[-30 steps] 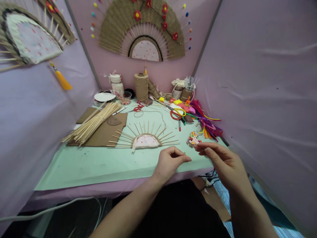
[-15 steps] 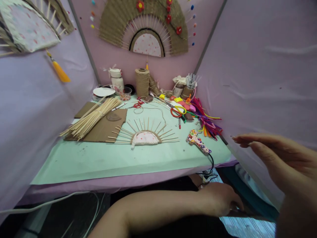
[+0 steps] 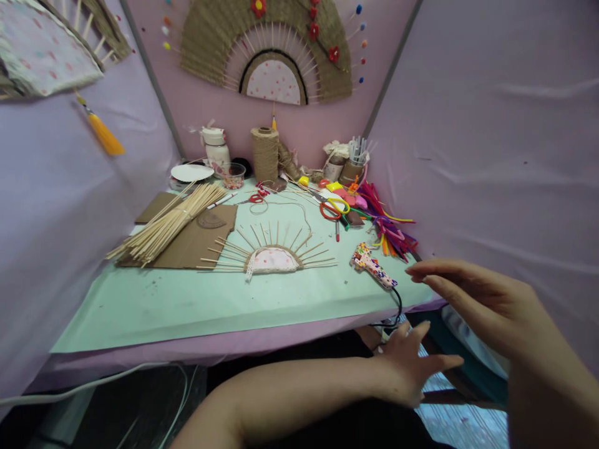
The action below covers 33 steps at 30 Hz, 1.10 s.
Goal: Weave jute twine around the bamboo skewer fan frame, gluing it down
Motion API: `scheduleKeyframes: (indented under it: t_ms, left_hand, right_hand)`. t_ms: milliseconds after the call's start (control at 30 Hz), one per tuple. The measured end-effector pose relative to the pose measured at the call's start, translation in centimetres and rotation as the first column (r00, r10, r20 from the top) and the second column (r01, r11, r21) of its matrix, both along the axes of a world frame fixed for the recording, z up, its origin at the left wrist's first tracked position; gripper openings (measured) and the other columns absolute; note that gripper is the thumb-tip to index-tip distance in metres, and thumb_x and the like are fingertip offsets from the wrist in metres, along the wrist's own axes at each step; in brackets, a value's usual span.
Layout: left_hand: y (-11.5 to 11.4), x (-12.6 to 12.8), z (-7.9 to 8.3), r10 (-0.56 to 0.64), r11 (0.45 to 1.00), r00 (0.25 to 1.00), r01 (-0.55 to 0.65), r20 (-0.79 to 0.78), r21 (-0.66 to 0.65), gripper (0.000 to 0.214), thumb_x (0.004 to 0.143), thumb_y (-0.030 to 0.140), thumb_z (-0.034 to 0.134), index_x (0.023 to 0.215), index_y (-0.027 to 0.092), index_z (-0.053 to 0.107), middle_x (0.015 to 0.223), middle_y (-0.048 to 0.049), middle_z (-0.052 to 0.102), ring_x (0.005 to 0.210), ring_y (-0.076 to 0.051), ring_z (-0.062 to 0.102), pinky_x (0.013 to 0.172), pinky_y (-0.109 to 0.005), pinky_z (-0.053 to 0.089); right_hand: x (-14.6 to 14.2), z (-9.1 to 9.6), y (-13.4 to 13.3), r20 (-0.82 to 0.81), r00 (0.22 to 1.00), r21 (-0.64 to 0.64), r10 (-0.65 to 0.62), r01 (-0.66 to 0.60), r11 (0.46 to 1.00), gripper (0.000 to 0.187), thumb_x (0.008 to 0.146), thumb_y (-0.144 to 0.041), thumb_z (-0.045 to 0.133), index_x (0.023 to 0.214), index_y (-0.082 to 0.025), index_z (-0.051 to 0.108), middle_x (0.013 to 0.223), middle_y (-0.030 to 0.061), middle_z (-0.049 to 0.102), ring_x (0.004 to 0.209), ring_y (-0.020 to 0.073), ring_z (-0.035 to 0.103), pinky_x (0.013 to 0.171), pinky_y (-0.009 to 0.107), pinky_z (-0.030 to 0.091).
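Note:
My left hand (image 3: 405, 365) reaches across my lap below the table's front edge, its fingers spread and nothing visible in them. My right hand (image 3: 472, 299) hovers off the table's right front corner, fingers stretched out and thumb apart from them; I see nothing between them. Nearest to it is a flower-patterned glue gun (image 3: 374, 267) lying on the table with its black cord hanging over the edge. At the table's middle lies a small half-round fan piece (image 3: 271, 259) with thin sticks radiating out and lace on its left end.
A bundle of thin sticks (image 3: 175, 226) rests on cardboard (image 3: 213, 240) at the left. Scissors (image 3: 331, 209) and pipe cleaners (image 3: 393, 231) lie at the right. Twine (image 3: 265, 154) and a white bottle (image 3: 216, 148) stand behind. A finished fan (image 3: 276, 56) hangs on the back wall.
My right hand has moved left toward the glue gun. The fingers of my left hand, curled before, are now spread. The view has shifted slightly; the table things lie as before.

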<state>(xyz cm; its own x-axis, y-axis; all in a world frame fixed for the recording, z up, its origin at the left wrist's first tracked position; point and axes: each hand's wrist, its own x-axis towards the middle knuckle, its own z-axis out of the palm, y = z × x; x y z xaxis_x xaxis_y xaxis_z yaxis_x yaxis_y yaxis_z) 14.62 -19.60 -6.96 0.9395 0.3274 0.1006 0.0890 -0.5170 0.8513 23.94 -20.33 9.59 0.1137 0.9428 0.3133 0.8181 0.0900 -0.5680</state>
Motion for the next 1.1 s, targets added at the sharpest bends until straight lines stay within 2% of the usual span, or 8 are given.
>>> scheduleKeyframes:
  t_ms: [133, 233, 333, 400, 533, 800, 967, 1100]
  left_hand:
    - [0.9, -0.5, 0.9, -0.032, 0.999, 0.992, 0.030, -0.120, -0.018, 0.032, 0.082, 0.024, 0.062, 0.113, 0.020, 0.066, 0.109, -0.0079, 0.069, 0.105, -0.024, 0.062, 0.086, -0.034, 0.048]
    - [1.9, -1.8, 2.4, 0.220, 0.971, 0.959, -0.233, -0.179, -0.056, 0.030, 0.090, 0.039, 0.051, 0.082, 0.018, 0.071, 0.080, -0.0062, 0.070, 0.087, -0.023, 0.065, 0.081, -0.034, 0.050]
    - [2.8, -3.5, 3.9, 0.260, 0.953, 0.965, -0.261, -0.028, -0.155, 0.019, 0.084, 0.026, 0.057, 0.095, 0.017, 0.070, 0.097, -0.0087, 0.069, 0.089, -0.021, 0.065, 0.085, -0.036, 0.051]
    - [3.5, -5.1, 5.0, 0.212, 0.937, 0.959, -0.144, 0.189, -0.317, 0.056, 0.073, 0.009, 0.059, 0.127, 0.021, 0.056, 0.133, -0.0126, 0.053, 0.098, -0.018, 0.064, 0.082, -0.032, 0.053]
    - [6.6, -10.2, 7.6, 0.470, 0.715, 0.854, -0.222, 0.221, -0.663, 0.039, 0.076, 0.021, 0.063, 0.115, 0.017, 0.063, 0.112, -0.0106, 0.064, 0.075, -0.013, 0.066, 0.069, -0.028, 0.054]
    - [12.5, -19.4, 8.6, 0.815, 0.452, 0.572, -0.526, 0.093, -0.720, 0.026, 0.069, 0.030, 0.074, 0.089, 0.014, 0.072, 0.081, -0.0063, 0.072, 0.069, -0.011, 0.063, 0.069, -0.026, 0.051]
    - [14.0, -22.7, 8.6, 0.908, 0.370, 0.413, -0.714, 0.068, -0.595, 0.018, 0.069, 0.019, 0.054, 0.083, 0.015, 0.064, 0.086, -0.0050, 0.069, 0.078, -0.013, 0.064, 0.076, -0.029, 0.051]
    - [14.8, -25.8, 8.6, 0.939, 0.330, 0.300, -0.924, 0.167, -0.193, 0.018, 0.072, 0.026, 0.052, 0.088, 0.018, 0.055, 0.089, -0.0029, 0.065, 0.087, -0.016, 0.062, 0.081, -0.031, 0.049]
  right_hand:
    - [0.0, -0.7, 1.2, -0.039, 0.999, -0.011, 0.026, -0.026, 1.000, 0.032, 0.084, -0.052, 0.057, 0.093, -0.026, 0.072, 0.096, 0.0042, 0.075, 0.090, 0.0236, 0.069, 0.080, 0.034, 0.053]
    - [0.9, -2.6, 3.1, -0.074, 0.997, -0.012, -0.006, 0.005, 1.000, 0.033, 0.085, -0.051, 0.057, 0.093, -0.023, 0.071, 0.094, 0.0065, 0.074, 0.087, 0.0231, 0.069, 0.079, 0.034, 0.053]
    - [2.4, -5.5, 5.3, -0.086, 0.996, -0.050, -0.039, 0.035, 0.998, 0.035, 0.085, -0.049, 0.054, 0.095, -0.019, 0.069, 0.093, 0.0091, 0.074, 0.083, 0.0231, 0.068, 0.077, 0.035, 0.054]
    - [3.1, -7.5, 6.6, -0.023, 0.997, -0.087, -0.067, 0.065, 0.994, 0.036, 0.085, -0.047, 0.053, 0.101, -0.018, 0.067, 0.101, 0.0119, 0.072, 0.087, 0.0245, 0.067, 0.077, 0.036, 0.054]
    - [3.6, -10.7, 8.0, 0.229, 0.972, -0.137, -0.051, 0.084, 0.987, 0.047, 0.081, -0.046, 0.060, 0.116, -0.015, 0.062, 0.116, 0.0166, 0.064, 0.107, 0.0315, 0.060, 0.088, 0.043, 0.049]
    - [3.0, -14.4, 9.5, 0.479, 0.872, -0.213, -0.099, 0.225, 0.951, 0.055, 0.084, -0.047, 0.060, 0.125, -0.011, 0.058, 0.114, 0.0222, 0.061, 0.104, 0.0348, 0.058, 0.090, 0.043, 0.043]
    - [3.4, -14.5, 9.5, 0.413, 0.909, -0.164, -0.057, 0.136, 0.977, 0.046, 0.086, -0.045, 0.053, 0.113, -0.009, 0.063, 0.102, 0.0193, 0.064, 0.095, 0.0307, 0.060, 0.083, 0.040, 0.046]
    - [2.1, -11.7, 8.3, 0.214, 0.977, -0.074, -0.028, 0.045, 0.996, 0.042, 0.085, -0.043, 0.051, 0.113, -0.015, 0.062, 0.103, 0.0144, 0.066, 0.093, 0.0271, 0.059, 0.081, 0.040, 0.047]
